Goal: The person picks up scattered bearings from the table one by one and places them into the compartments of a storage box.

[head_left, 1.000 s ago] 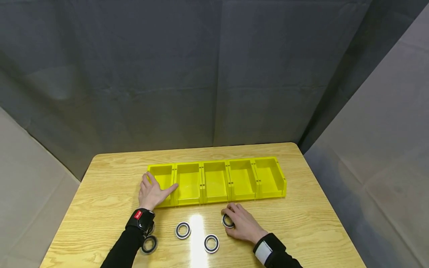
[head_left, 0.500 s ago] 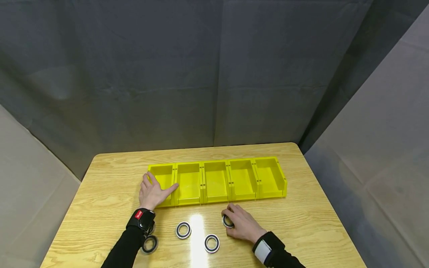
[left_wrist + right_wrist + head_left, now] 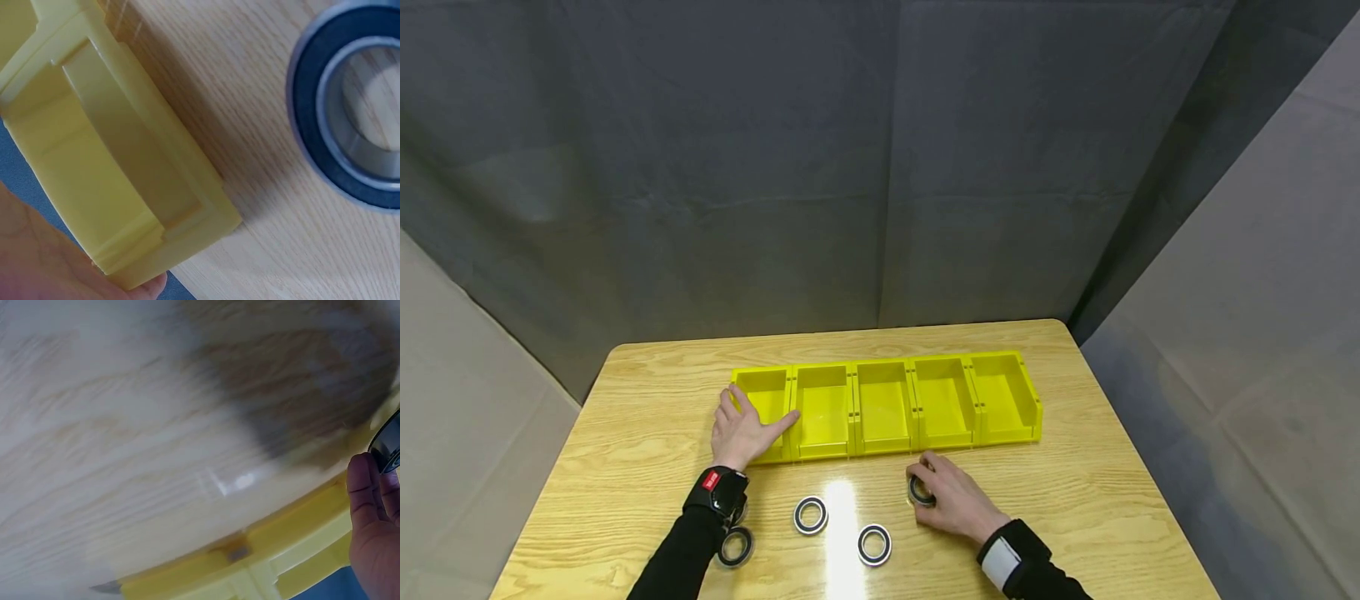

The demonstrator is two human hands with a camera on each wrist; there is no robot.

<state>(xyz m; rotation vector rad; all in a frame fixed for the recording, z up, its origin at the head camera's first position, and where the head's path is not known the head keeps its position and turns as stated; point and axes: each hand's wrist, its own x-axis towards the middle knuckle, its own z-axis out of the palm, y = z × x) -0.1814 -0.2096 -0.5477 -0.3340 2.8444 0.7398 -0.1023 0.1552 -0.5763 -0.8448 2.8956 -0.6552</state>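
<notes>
I can read no text from here. The red tag (image 3: pixel 711 480) on the left wristband (image 3: pixel 699 497) has marks too small to decipher.

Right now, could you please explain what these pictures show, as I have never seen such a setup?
There is no machine here: a person works with two bare hands. The wide picture comes from a camera on the head; the other two come from cameras on the left and right wrists. On the wooden table stands a row of five yellow bins. The left hand rests at its left end; the right hand holds a black-and-silver ring, which looks like a bearing. Two similar rings lie in front of the bins, and at least one more ring lies by the left wristband.
</notes>
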